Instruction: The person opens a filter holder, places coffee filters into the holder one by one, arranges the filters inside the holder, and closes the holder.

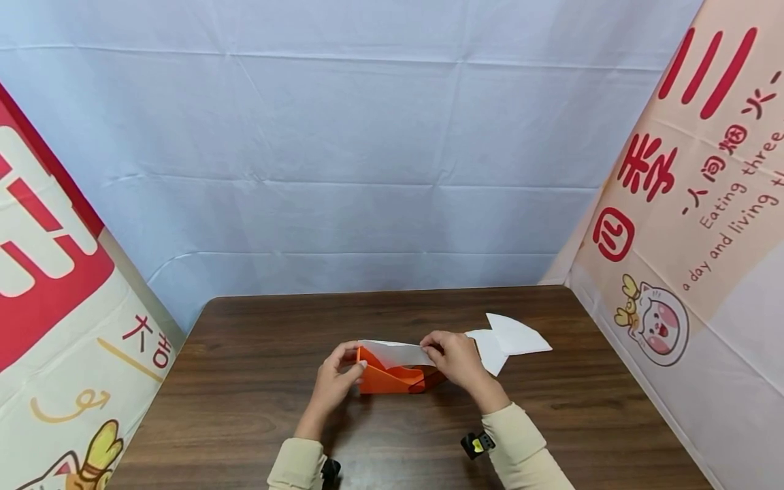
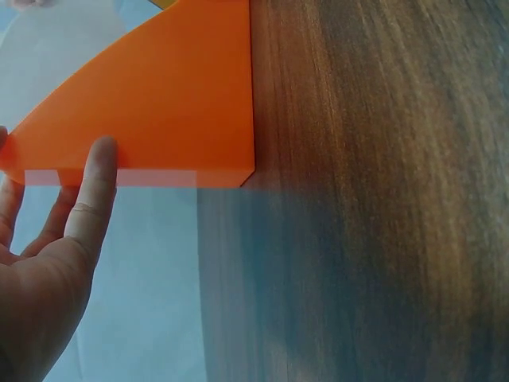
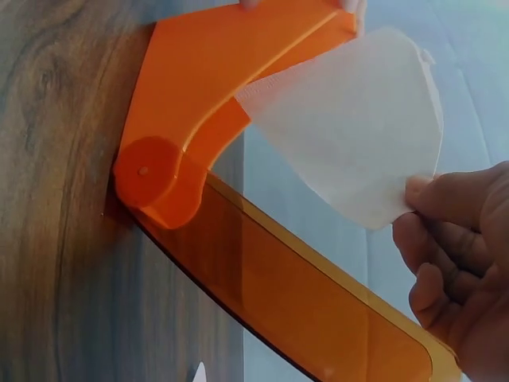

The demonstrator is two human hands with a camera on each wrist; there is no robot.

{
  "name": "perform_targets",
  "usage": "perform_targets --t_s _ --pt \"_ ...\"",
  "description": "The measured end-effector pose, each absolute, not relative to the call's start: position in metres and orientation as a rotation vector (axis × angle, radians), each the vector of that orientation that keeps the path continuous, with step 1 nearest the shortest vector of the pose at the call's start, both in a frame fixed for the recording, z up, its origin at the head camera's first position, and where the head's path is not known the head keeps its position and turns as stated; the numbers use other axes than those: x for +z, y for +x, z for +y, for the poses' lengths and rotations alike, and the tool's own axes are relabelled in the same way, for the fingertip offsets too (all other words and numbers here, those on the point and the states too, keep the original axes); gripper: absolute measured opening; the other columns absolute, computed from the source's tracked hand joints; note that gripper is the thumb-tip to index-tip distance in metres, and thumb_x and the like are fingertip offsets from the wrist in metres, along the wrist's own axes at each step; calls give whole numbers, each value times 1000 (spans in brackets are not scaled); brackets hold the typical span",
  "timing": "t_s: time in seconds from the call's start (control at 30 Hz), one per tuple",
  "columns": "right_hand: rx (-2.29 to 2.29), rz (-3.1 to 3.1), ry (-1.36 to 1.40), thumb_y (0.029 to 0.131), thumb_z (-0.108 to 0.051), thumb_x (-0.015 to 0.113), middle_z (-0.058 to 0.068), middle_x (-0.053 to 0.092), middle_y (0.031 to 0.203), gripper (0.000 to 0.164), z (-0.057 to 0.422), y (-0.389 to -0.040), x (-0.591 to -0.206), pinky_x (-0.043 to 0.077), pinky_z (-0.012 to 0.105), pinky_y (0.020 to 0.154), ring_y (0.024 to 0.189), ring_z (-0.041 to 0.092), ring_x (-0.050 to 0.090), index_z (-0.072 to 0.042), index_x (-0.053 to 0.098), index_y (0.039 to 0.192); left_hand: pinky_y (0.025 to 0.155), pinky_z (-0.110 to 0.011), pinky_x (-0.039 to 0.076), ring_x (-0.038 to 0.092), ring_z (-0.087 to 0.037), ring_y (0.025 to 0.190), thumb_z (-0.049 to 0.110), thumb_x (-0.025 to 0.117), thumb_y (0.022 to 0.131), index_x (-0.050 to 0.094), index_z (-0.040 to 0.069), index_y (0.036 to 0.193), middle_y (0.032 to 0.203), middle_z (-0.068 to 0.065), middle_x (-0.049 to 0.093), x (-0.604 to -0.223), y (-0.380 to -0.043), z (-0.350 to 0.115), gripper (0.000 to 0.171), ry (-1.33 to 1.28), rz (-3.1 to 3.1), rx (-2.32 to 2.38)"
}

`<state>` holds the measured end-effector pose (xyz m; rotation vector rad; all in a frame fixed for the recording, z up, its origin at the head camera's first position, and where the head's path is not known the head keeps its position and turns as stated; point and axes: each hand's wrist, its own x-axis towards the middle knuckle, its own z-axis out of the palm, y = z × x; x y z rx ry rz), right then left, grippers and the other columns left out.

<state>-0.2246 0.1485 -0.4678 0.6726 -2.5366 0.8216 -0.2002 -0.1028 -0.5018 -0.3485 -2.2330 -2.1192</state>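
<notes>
An orange holder box (image 1: pixel 384 383) with a slanted, curved top edge stands on the table. Its hinged amber see-through lid (image 3: pixel 302 278) is swung open to the right. My left hand (image 1: pixel 333 380) grips the box's left end, the thumb (image 2: pixel 101 163) on the front face and other fingers round the end wall. Between thumb and fingers, my right hand (image 1: pixel 456 357) pinches a corner of a white cone-shaped paper coffee filter (image 3: pixel 350 127). The filter's narrow ribbed end dips behind the box's front wall, while its wide part stands above the opening.
More white paper filters (image 1: pixel 519 336) lie fanned on the dark wood table (image 1: pixel 263 361), to the right of the right hand. A pale cloth (image 1: pixel 343 170) hangs behind the table, with printed cloths (image 1: pixel 649 272) at the sides.
</notes>
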Motion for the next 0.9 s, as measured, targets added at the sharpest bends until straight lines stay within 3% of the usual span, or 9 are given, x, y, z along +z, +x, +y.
perform_targets --t_s 0.47,0.9 --pt "512 -2466 688 74 -7 74 -1 61 70 11 138 -222 -480 46 27 49 59 13 53 -12 65 75 66 -42 55 56 -42 96 0 62 87 56 1 115 107 -21 58 -504 -201 -101 29 -331 -2205 -2155" --pt "645 -2473 581 71 3 71 3 63 71 15 125 -217 -498 53 33 55 59 18 59 -9 62 75 68 -52 53 57 -40 95 2 63 87 56 2 117 107 -21 59 -503 -200 -101 32 -321 -2205 -2151"
